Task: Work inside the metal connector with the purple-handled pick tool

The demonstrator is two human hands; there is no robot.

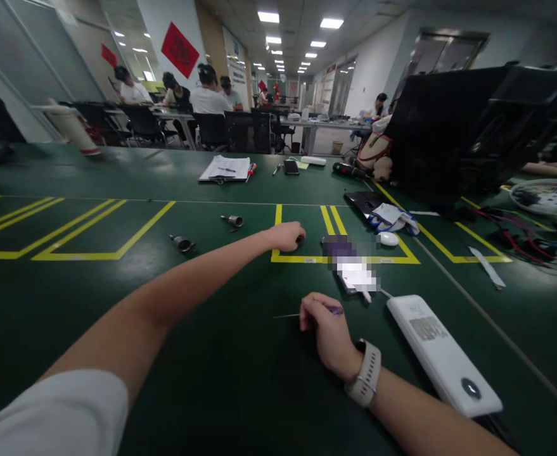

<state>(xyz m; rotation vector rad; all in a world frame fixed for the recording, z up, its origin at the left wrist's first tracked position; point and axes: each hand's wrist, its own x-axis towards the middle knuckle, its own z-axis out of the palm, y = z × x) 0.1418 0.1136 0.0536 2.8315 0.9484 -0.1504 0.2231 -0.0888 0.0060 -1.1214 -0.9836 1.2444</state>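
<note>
My right hand (330,335), with a light watch strap at the wrist, is closed around a thin screwdriver (335,310). Its narrow metal shaft points left above the green table (240,380), and its purple handle shows behind the fingers. Stretched forward, my left hand (285,237) is over the yellow-taped outline, fingers curled. A dark spot shows at its fingertips, but what it holds, if anything, is hidden. Left of that hand lie two dark metal fittings (182,243), one nearer and one farther. A phone (354,272) with a cable plugged in lies between my hands and the power bank.
At the right is a long white power bank (444,354). Beyond the phone are a white mouse (387,239), gloves (395,218) and a black bin-like box (468,133). A clipboard (225,168) lies at the back. Wires (528,237) spread at far right. People sit in the background.
</note>
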